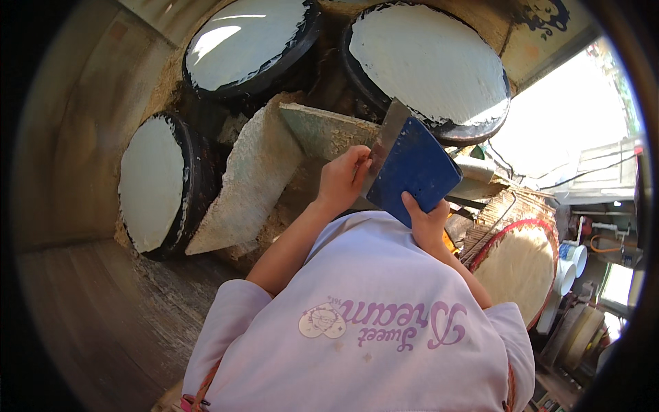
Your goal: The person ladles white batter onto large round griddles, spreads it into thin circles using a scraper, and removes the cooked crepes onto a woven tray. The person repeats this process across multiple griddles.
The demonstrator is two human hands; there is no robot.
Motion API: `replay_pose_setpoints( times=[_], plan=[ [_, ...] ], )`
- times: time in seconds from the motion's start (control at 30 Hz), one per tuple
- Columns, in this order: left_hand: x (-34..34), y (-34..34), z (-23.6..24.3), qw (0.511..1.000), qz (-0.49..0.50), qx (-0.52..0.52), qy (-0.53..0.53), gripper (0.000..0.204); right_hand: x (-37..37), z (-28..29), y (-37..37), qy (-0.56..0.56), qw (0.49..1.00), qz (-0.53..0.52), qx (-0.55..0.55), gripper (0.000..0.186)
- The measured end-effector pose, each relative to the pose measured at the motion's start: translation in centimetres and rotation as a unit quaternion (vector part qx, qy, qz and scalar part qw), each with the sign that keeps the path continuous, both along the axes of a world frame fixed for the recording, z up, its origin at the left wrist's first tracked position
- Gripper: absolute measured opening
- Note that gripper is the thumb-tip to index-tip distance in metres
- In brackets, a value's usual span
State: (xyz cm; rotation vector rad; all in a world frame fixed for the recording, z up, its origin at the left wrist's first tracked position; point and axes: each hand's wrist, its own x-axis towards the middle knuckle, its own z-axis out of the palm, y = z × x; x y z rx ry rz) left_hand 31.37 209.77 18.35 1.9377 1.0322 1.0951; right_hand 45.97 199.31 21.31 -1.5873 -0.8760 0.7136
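Observation:
My left hand [342, 177] is closed on a flat grey metal blade [388, 134], fingers curled at its edge. My right hand [427, 226] grips a blue rectangular plate [425, 165] by its lower edge, thumb on its face. The blade lies along the plate's left side; whether they are joined I cannot tell. Just beyond them is a rough, white-crusted board [247, 178], with a second pale board [322, 130] meeting it at an angle.
Three black round tubs or moulds with white-coated faces [154, 178] [244, 41] [425, 69] surround the boards. At right are a red-rimmed round tray [515, 271] on woven material, white buckets [570, 264] and a bright opening. A wooden wall [75, 151] curves along the left.

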Motion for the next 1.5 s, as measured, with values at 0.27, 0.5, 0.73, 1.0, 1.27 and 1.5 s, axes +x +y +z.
replay_pose_setpoints(
  times=[0.27, 0.5, 0.73, 1.0, 1.27, 1.5],
  plan=[
    [0.6, -1.7, 0.2, 0.999, 0.041, -0.024, -0.018, 0.009, 1.4, -0.9, 0.5, 0.079, 0.996, 0.027, -0.014, 0.017],
    [-1.6, -3.4, -1.1, 0.98, 0.185, -0.027, 0.071, 0.012, 0.1, -1.8, 2.5, 0.11, 0.981, 0.145, -0.064, 0.021],
    [-7.4, -4.3, -0.5, 0.956, 0.282, -0.03, 0.08, 0.015, -5.0, -1.5, 5.0, 0.107, 0.959, 0.251, -0.079, 0.022],
    [-18.0, -4.3, -2.4, 0.917, 0.382, 0.042, 0.109, 0.004, -13.2, -1.7, 6.9, 0.087, 0.945, 0.306, -0.08, 0.025],
    [-32.5, -7.9, -3.6, 0.845, 0.476, -0.085, 0.227, 0.019, -18.5, -8.4, 14.3, 0.065, 0.917, 0.371, -0.131, 0.03],
    [-40.0, -11.5, -3.6, 0.818, 0.517, -0.205, 0.144, 0.012, -28.0, -13.9, 19.5, 0.184, 0.862, 0.422, -0.211, 0.04]
  ],
)
